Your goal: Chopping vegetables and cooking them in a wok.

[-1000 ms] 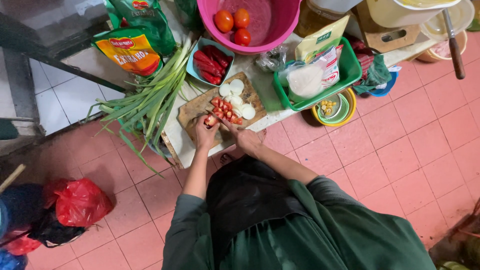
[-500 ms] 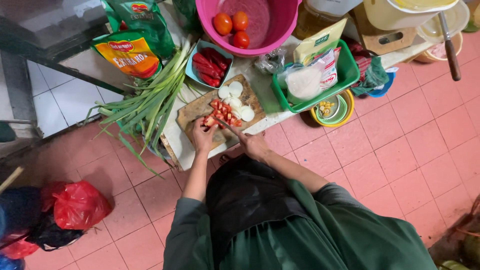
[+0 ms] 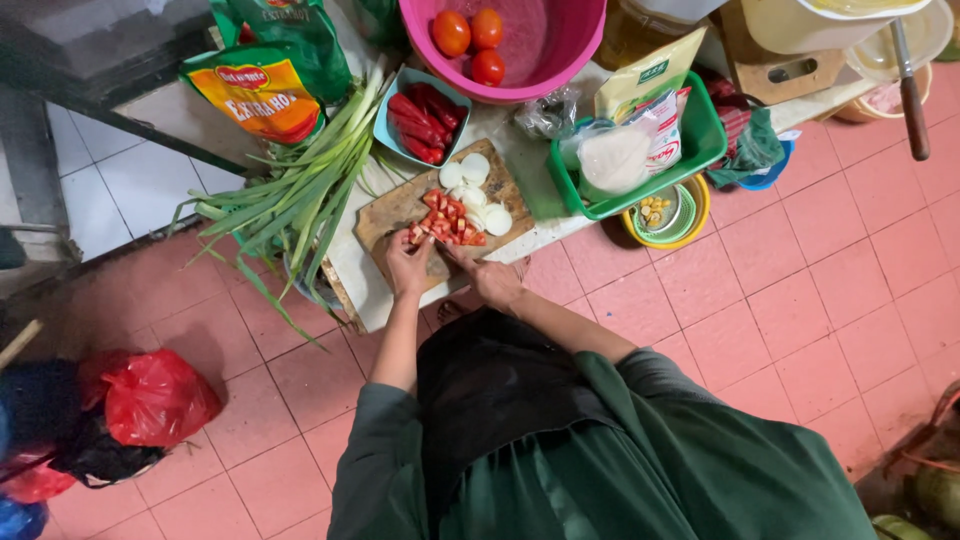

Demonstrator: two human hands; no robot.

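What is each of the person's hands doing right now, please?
Left hand: fingers curled on a tomato piece on the wooden cutting board.
Right hand: closed, apparently gripping a knife; blade not clearly visible.

- Two hands at work: left hand (image 3: 408, 262) and right hand (image 3: 490, 280), both at one wooden cutting board (image 3: 395, 215).
- Three whole tomatoes (image 3: 470, 40) in one pink basin (image 3: 560, 70), well beyond the hands.
- One blue dish (image 3: 385, 125) of red chillies, just past the board.
- One bundle of green onions (image 3: 300, 190), left of the left hand.
- One green basket (image 3: 700, 140), right of the right hand.
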